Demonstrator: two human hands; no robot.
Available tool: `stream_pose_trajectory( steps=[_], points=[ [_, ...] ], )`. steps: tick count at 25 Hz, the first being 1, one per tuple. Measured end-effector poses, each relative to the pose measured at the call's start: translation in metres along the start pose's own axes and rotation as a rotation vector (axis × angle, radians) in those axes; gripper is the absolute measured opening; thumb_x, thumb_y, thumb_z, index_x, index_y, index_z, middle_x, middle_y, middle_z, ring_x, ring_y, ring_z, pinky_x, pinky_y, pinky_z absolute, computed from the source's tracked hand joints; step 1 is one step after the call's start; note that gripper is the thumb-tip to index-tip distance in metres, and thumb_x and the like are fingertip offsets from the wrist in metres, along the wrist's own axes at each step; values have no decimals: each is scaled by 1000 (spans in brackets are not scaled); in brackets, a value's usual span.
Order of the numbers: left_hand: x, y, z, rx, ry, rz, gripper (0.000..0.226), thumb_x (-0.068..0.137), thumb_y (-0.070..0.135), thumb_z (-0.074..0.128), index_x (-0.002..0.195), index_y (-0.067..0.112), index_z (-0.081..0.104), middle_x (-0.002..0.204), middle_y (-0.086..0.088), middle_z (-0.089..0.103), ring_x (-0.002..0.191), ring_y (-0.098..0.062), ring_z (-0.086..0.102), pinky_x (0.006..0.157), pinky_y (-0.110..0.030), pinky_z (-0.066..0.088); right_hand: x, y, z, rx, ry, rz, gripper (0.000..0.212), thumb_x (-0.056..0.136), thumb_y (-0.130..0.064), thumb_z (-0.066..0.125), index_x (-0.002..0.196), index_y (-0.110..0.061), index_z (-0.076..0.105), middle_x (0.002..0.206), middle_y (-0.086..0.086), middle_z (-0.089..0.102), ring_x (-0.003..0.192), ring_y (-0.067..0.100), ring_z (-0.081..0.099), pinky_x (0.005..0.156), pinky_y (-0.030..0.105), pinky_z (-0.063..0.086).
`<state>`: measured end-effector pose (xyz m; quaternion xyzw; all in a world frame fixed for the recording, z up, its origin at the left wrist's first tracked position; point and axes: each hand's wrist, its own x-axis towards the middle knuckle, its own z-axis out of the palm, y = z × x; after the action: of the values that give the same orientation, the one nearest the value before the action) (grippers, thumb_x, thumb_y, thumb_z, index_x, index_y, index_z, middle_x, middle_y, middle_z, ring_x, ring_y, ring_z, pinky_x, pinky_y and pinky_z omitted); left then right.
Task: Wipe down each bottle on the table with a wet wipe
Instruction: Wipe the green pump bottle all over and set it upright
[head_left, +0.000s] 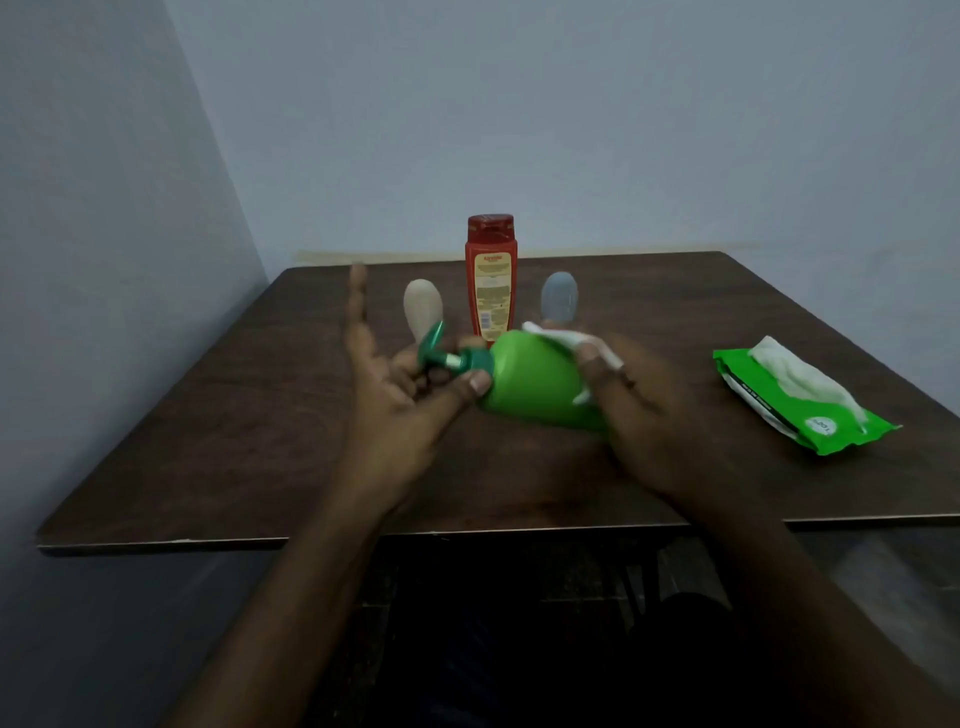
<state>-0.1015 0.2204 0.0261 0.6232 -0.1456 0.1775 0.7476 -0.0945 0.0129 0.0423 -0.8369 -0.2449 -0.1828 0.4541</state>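
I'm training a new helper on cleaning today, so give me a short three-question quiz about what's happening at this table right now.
1. True or false: the green pump bottle stands upright on the table.
2. Multiple choice: the left hand grips that bottle at its A) base, B) pump neck, C) middle.
3. Fill in: the wet wipes pack lies to the ___ of the red bottle.
Key: 1 false, it is held on its side. 2 B, while the right hand holds the wet wipe against its other end. 3 right.
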Motion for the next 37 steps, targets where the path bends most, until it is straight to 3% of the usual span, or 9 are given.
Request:
stream_pose_trajectory(
  steps=[3,5,11,14,18,22,27,34,37],
  points=[
    [40,32,22,35,-108,112,123,86,-24,65,163,38,-10,88,-11,79,86,-16,76,84,-30,59,22,17,-26,90,388,248,31,101,-39,42,92,-26,69,89,-3,70,84,14,65,82,38,54],
    [60,50,41,85,-203,132,122,87,-23,65,163,40,-8,81,-3,76,86,-13,75,84,-25,57,33,20,-38,105,464,363,31,99,-41,43,83,-27,66,87,-4,69,85,17,66,83,48,55],
    [80,76,74,288,-379,119,126,88,-9,74,155,63,-6,104,-21,75,97,-39,74,95,-48,61,47,-9,-55,103,219,2,34,101,-43,44,90,-20,66,76,2,64,73,20,63,68,47,54],
    [80,80,78,366,-361,134,127,88,-6,75,153,65,-8,102,-12,78,93,-35,76,95,-47,61,33,-16,-58,44,167,-119,38,102,-41,43,69,-30,60,61,-5,54,57,6,50,56,26,42],
    [83,81,78,356,-403,98,127,88,-6,75,154,63,-8,102,-5,80,91,-23,79,96,-41,61,40,0,-68,179,197,-94,46,100,-36,50,75,-3,67,68,19,61,65,36,57,61,46,49],
    [82,80,83,308,-437,68,128,88,-9,74,157,56,-12,105,-10,80,90,-19,79,88,-29,61,45,2,-69,279,207,-83,10,91,-7,65,86,0,70,76,0,70,71,8,65,64,20,50],
    [82,78,81,309,-423,62,130,90,-8,73,155,57,-19,107,-6,81,98,-20,79,100,-38,58,29,29,-68,402,245,-14,12,84,-6,70,91,3,66,86,5,71,81,10,66,71,26,55],
    [84,77,85,366,-452,104,128,88,-6,76,157,56,-12,107,-7,80,97,-19,78,99,-44,59,42,13,-71,299,214,-116,11,90,-9,66,93,-8,76,85,1,76,79,11,69,71,24,53],
    [80,73,81,327,-444,114,126,90,-5,75,158,52,-14,109,-6,80,103,-18,77,100,-39,58,32,28,-59,397,276,-47,17,90,-13,66,102,-5,74,97,6,76,92,19,71,80,30,56]
  ],
)
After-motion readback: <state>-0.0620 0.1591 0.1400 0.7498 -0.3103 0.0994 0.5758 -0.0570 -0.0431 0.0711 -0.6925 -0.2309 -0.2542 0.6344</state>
